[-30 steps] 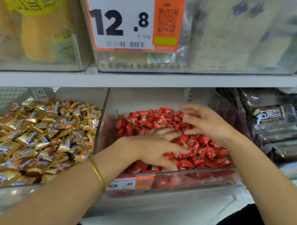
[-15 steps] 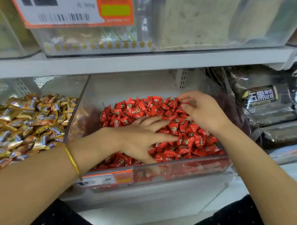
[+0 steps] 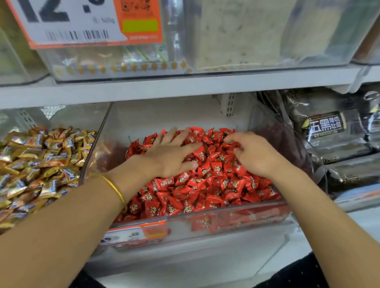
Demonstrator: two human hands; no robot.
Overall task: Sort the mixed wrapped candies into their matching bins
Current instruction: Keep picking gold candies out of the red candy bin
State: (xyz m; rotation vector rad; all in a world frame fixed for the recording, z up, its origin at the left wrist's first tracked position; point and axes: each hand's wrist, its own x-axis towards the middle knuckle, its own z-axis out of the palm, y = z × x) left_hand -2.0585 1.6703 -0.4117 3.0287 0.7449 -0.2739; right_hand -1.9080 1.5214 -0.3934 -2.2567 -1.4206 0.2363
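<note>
A clear plastic bin (image 3: 236, 218) on the lower shelf holds a heap of red wrapped candies (image 3: 204, 187). My left hand (image 3: 171, 156) lies palm down on the pile's left middle, fingers straight and spread toward the back. My right hand (image 3: 255, 157) is at the back right of the heap. Its fingers are bent down into the candies and the thumb is tucked under. The fingertips are buried, so whether they pinch a candy is hidden. The neighbouring bin on the left is full of gold wrapped candies (image 3: 33, 164).
A white shelf board (image 3: 186, 87) runs just above the bins, carrying more clear bins and a large price sign (image 3: 70, 17). Black packaged goods (image 3: 335, 138) are stacked to the right. An orange price tag (image 3: 136, 232) sits on the red bin's front.
My left hand slid from the front of the red pile toward the back. My right hand's fingers curled further into the candies. The camera moved closer and lower.
</note>
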